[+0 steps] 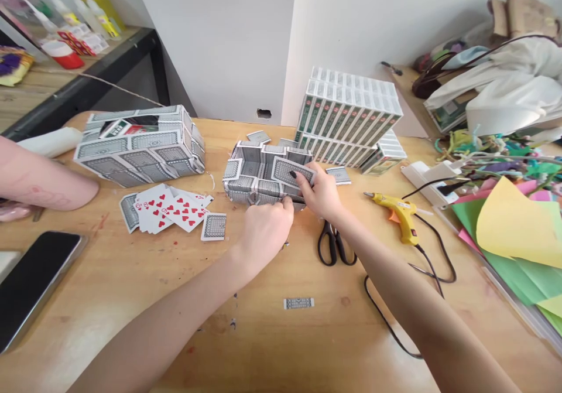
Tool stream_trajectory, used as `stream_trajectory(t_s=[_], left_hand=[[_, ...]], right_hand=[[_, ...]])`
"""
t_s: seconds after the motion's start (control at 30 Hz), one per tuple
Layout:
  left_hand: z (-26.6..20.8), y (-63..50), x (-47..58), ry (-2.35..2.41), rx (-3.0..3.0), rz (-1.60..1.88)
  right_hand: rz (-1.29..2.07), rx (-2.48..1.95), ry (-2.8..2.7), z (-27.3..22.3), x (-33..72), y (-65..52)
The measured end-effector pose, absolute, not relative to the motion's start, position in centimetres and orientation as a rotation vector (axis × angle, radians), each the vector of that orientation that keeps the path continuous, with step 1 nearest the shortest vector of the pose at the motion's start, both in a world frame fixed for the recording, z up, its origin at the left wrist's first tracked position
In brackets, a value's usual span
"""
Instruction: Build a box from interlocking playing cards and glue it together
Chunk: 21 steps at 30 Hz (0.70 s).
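Note:
A small open-topped box of playing cards [240, 190], grey patterned backs outward, stands in front of me. My right hand [324, 195] pinches a playing card [287, 171], back side up, over the box's right part. Closed at the box's front right edge is my left hand [267, 226]; its fingertips are partly hidden. Left of it lies a loose fan of playing cards [153, 208], some showing hearts, with a single card [214, 227] beside them. Black-handled scissors [327, 246] lie below my right hand, blades hidden. A cut card strip [299, 303] lies nearer me.
A larger playing-card box [140, 147] stands at left, near a phone [39, 282] and another person's arm [44, 170]. Stacked card packs [346, 118] rise behind. At right are a yellow glue gun [401, 217] with its cord, a power strip [428, 182] and coloured paper [522, 229].

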<state>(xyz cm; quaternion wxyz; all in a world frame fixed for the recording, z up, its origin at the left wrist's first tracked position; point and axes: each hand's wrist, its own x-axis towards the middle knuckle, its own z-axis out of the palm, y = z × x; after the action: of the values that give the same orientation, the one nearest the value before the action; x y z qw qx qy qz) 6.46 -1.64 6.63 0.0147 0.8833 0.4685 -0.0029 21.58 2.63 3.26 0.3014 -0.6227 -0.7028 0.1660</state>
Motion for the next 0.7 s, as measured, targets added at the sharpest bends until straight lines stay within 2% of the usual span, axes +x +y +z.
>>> stream_trajectory(t_s=[0.17,0.47,0.7], left_hand=[[5.9,-1.0,5.1,1.474,2.709,0.033],[5.7,0.9,4.0,1.369,2.452,0.326],[5.2,0.1,4.3,1.376,2.588,0.360]], right_hand=[[0.461,-1.633,-1.851,3.3,21.5,2.6],[0.481,-1.608,-1.794,2.7,21.7,2.9],[0.490,-1.613,-1.833,3.3,21.5,2.8]])
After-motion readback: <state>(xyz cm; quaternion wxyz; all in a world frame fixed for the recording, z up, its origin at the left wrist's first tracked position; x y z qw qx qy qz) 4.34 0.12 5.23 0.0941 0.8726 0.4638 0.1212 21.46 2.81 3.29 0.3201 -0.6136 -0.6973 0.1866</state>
